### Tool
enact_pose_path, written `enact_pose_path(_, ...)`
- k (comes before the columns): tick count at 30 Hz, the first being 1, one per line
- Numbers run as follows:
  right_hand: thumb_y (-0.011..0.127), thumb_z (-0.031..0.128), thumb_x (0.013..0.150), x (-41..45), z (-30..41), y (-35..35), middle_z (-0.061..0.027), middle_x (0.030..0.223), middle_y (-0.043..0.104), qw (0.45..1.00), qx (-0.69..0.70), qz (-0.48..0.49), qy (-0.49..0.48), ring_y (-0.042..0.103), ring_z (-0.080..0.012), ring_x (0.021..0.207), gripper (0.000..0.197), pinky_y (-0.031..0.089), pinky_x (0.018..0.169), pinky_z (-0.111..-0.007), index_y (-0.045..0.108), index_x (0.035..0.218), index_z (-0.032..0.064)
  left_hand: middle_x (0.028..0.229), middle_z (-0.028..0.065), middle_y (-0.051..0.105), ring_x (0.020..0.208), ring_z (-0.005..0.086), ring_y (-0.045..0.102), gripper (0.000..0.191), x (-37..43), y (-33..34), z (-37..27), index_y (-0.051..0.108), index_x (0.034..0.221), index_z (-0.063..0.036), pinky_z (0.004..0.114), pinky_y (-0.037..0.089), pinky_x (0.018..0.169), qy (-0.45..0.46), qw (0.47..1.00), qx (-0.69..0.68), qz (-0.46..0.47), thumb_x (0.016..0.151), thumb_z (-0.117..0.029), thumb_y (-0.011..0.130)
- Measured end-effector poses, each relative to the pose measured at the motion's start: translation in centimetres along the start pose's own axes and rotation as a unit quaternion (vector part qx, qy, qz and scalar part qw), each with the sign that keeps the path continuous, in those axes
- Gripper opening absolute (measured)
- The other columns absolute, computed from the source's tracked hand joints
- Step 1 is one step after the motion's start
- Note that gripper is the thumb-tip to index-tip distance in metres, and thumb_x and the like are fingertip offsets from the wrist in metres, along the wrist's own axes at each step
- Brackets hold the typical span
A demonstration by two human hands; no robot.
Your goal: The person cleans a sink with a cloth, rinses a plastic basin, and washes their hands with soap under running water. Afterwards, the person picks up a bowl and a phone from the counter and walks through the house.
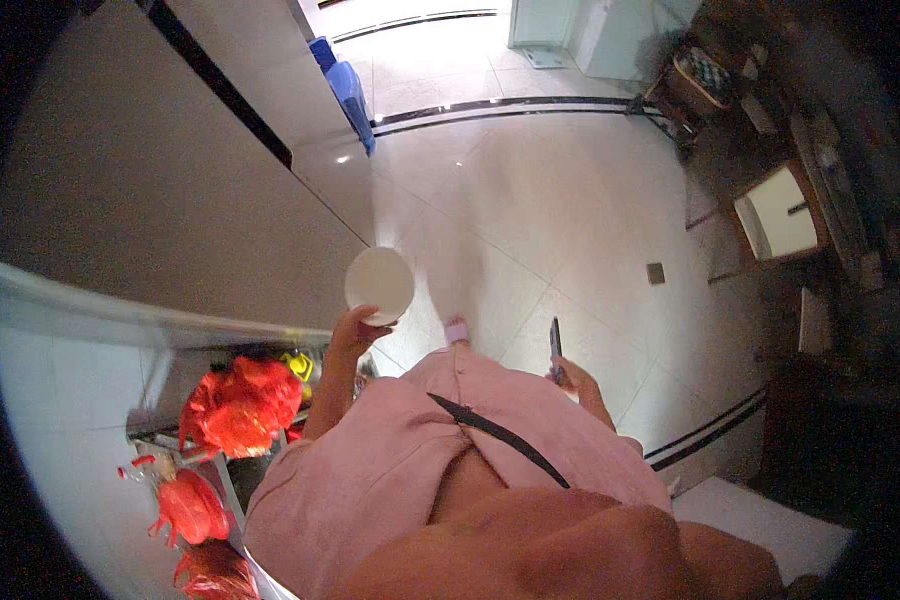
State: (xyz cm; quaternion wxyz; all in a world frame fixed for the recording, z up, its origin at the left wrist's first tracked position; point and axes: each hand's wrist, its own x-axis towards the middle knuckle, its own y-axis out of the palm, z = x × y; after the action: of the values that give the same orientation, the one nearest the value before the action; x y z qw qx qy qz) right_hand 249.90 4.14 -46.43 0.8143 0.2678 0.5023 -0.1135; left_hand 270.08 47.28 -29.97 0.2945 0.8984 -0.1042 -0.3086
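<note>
My left hand (358, 330) grips the lower rim of a white round bowl or dish (379, 283), whose pale face is turned up toward me. It is held over the tiled floor beside a large grey panel. My right hand (576, 377) is closed around a slim dark object (555, 337), seen edge-on and pointing away from me. Whether that is a phone or a tool cannot be told. Something small and white shows under the right fingers. Between the two hands are my pink clothing (397, 450) and one foot in a light slipper (457, 330).
Red plastic bags (244, 405) fill a rack at my left. The tall grey panel (195, 187) borders the left side, with a blue plastic stool (349, 90) beyond it. A small square drain cover (655, 273) lies in the floor. Dark furniture and clutter line the right.
</note>
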Motion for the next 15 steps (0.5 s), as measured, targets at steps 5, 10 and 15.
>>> enact_pose_path(5,0.062,0.032,0.079,-5.2,8.4,6.1,-0.0094,0.061,0.056,0.994,-0.050,-0.070,-0.060,0.058,-0.0209,0.055,0.030,0.053,0.053,-0.035,0.053,0.073,0.0040,0.097,0.0190,0.058,0.080,0.0291,0.062,0.046,14.2,5.7,-6.9,0.045,0.113,0.0036,0.038,0.055,0.064,-0.040,0.997,0.050,0.042,0.074,-0.015,0.060)
enact_pose_path(10,0.063,0.033,0.078,-1.3,15.9,6.1,-0.0093,0.063,0.056,0.991,-0.071,-0.098,-0.055,0.058,-0.0203,0.055,0.031,0.053,0.054,-0.034,0.053,0.074,0.0036,0.094,0.0159,0.060,0.078,0.0265,0.062,0.040,25.9,12.8,-12.5,0.049,0.109,0.0029,0.037,0.054,0.066,-0.052,0.987,0.084,0.129,0.074,-0.014,0.058)
enact_pose_path(15,0.064,0.034,0.076,4.2,26.3,4.6,-0.0092,0.064,0.056,0.988,-0.106,-0.104,-0.043,0.058,-0.0198,0.055,0.033,0.053,0.054,-0.033,0.053,0.076,0.0032,0.094,0.0166,0.060,0.077,0.0269,0.062,0.039,37.3,16.0,-14.7,0.050,0.107,0.0043,0.036,0.054,0.066,-0.050,0.993,0.065,0.083,0.074,-0.015,0.059)
